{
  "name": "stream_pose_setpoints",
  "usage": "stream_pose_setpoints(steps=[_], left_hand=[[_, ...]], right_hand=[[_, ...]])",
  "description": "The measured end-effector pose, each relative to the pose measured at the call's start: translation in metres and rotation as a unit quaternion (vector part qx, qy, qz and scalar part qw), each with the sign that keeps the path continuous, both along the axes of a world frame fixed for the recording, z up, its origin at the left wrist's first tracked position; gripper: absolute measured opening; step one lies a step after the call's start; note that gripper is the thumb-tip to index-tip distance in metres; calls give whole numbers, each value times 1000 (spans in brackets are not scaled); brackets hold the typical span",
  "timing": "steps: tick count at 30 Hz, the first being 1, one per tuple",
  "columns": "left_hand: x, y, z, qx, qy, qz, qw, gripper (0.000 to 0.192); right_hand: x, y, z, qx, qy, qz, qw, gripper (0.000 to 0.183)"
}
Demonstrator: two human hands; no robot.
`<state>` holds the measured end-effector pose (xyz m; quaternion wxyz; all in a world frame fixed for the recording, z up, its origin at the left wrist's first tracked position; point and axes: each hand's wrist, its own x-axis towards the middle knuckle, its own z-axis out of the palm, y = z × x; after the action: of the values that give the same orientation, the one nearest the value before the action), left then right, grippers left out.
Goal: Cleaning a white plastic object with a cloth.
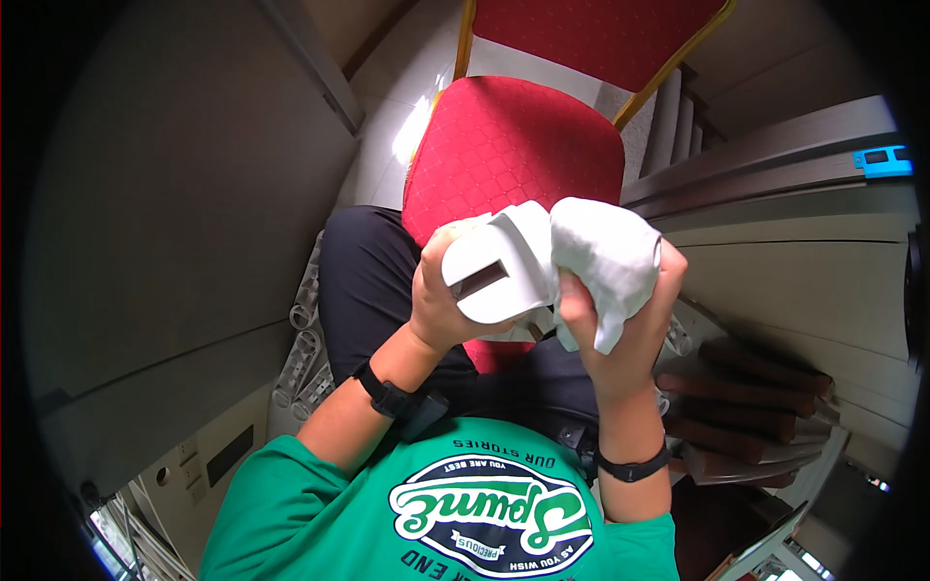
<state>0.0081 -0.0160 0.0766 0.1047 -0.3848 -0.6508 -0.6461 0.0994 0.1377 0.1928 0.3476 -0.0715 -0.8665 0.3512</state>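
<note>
My left hand (pixel 441 294) grips a white plastic housing (pixel 476 250) with rounded ends and a dark rectangular slot in the face turned toward me. In my right hand (pixel 631 356) is a bunched white cloth (pixel 603 243), with my thumb pressed on its near side. The cloth meets the right edge of the housing, or lies very close to it. Both are held up above my lap, in front of a red padded chair seat (pixel 501 152). My left fingers are mostly hidden behind the housing, and most of the right ones are covered by the cloth.
The red chair's backrest (pixel 574 29) with gold frame stands ahead. A large grey panel (pixel 182 167) rises at the left. Clear tubular pieces (pixel 298 363) lie beside my left leg. To the right are a beige cabinet (pixel 785 269) and stacked brown slabs (pixel 748 407).
</note>
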Motion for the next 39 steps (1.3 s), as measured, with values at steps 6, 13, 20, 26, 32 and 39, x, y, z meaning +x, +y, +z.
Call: stream_pose_setpoints(steps=[6,13,20,26,32,39], left_hand=[[1,7,10,-18,14,-7,1000,105],[-5,1,6,-18,-12,21,1000,102],[-9,7,10,-19,-41,-3,999,101],[-8,7,14,-27,-47,-22,998,104],[-5,9,9,-43,-9,13,999,105],[-14,9,15,-18,-51,22,998,105]], right_hand=[[-11,11,46,-7,-144,-5,990,56],[-3,5,10,-25,-42,-16,999,69],[2,7,-10,-49,8,-15,999,70],[-15,23,34,-74,-99,46,991,53],[-22,22,45,-97,-167,23,981,54],[-21,11,-54,-37,128,-4,991,79]])
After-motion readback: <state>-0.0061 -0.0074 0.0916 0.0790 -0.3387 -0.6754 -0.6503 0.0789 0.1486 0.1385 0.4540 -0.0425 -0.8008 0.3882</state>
